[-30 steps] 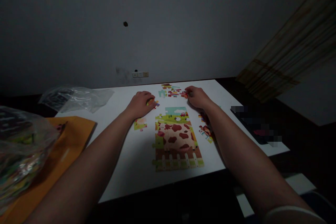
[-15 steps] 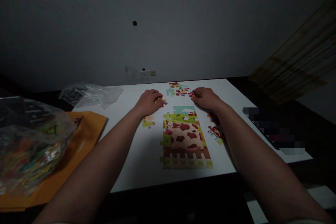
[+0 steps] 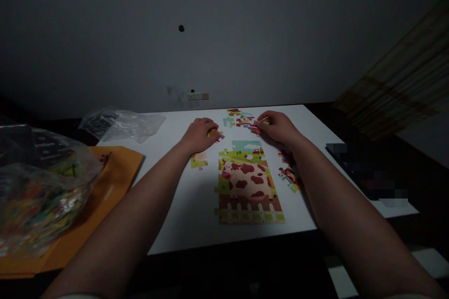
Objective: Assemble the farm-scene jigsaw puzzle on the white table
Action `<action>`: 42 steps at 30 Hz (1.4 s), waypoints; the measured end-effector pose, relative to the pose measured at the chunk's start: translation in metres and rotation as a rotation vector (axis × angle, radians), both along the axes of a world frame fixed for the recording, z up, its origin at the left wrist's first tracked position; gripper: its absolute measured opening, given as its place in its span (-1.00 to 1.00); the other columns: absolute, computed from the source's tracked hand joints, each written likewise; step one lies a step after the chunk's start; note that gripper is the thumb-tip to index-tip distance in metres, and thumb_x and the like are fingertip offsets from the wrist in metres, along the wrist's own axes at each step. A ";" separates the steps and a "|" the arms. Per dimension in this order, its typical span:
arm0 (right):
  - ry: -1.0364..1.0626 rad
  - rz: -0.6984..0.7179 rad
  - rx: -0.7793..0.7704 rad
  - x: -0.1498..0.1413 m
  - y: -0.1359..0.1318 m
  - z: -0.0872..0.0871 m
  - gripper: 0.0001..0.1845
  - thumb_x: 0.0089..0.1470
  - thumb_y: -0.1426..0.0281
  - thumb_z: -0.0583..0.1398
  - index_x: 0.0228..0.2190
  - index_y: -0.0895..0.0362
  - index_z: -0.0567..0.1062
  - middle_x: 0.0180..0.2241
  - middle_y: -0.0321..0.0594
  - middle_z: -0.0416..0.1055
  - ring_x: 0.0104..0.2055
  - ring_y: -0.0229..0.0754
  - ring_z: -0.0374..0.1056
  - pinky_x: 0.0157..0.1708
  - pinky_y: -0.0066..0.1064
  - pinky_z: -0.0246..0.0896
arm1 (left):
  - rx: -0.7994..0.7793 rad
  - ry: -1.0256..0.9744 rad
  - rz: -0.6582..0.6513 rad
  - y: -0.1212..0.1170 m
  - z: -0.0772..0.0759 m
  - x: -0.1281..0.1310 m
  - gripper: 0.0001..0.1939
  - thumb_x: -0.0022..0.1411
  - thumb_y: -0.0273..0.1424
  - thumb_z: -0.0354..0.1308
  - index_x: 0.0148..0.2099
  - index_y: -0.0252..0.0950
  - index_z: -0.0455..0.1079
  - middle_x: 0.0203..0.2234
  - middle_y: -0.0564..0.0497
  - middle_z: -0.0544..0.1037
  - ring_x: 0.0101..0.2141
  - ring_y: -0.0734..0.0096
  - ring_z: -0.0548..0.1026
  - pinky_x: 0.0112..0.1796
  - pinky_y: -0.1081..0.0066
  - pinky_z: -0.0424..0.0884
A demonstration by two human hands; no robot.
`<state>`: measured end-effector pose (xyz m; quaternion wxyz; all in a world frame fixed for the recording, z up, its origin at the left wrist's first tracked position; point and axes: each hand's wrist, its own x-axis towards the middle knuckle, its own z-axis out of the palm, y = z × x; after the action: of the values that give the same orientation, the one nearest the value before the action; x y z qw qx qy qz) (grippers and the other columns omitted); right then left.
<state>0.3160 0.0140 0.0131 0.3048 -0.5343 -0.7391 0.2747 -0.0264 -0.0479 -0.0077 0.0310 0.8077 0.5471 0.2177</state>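
A partly joined jigsaw puzzle [image 3: 249,182] with a spotted cow and a white fence lies flat on the white table. Beyond its upper left corner, my left hand [image 3: 200,135] rests with fingers curled round a yellowish puzzle piece [image 3: 212,132]. My right hand [image 3: 279,127] pinches another puzzle piece [image 3: 264,121], tilted so its pale edge shows, just above loose red-and-white pieces [image 3: 245,122]. Part of each held piece is hidden by the fingers. A pink-and-green piece [image 3: 199,160] lies left of the cow picture, and more pieces [image 3: 289,176] lie beside my right forearm.
On the left, a clear bag of colourful pieces [image 3: 52,201] sits on an orange envelope [image 3: 122,163]. A crumpled clear plastic bag [image 3: 122,124] lies at the table's back left. A dark, blurred-out object [image 3: 361,173] lies along the right edge. A wall stands behind.
My right hand has risen slightly, and the piece in its fingers is now tilted up off the table. My left hand has stayed about where it was.
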 end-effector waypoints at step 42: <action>0.293 0.517 -0.182 -0.081 -0.071 0.019 -0.62 0.15 0.10 0.47 -0.05 -0.02 0.71 -0.14 -0.12 0.71 -0.14 0.00 0.61 -0.13 -0.14 0.55 | -0.020 -0.018 0.037 -0.004 0.002 0.004 -0.60 0.45 -0.13 0.18 0.17 -0.13 0.67 0.19 -0.14 0.63 0.18 -0.10 0.51 0.25 -0.09 0.45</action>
<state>0.2352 -0.0567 0.0320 0.2789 -0.3084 -0.7710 0.4823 -0.0222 -0.0521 -0.0061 0.0400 0.7952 0.5636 0.2199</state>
